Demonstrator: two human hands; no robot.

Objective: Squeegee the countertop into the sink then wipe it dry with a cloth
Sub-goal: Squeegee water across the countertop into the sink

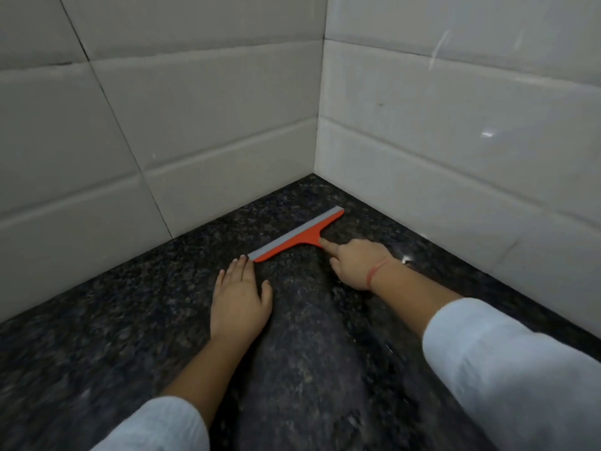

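An orange squeegee [297, 236] with a grey rubber blade lies on the dark speckled granite countertop [97, 336], blade toward the back-left wall. My right hand [354, 263] grips its handle, index finger stretched along the neck. My left hand [239, 301] rests flat on the counter, fingers apart, fingertips just touching the blade's left end. A smoother streak of counter runs from the blade toward me between my arms. Neither sink nor cloth is in view.
White tiled walls [195, 109] meet in a corner [320, 141] just behind the squeegee and close off the counter at the back and right. Light sleeves cover both forearms; a red thread circles my right wrist [374, 271].
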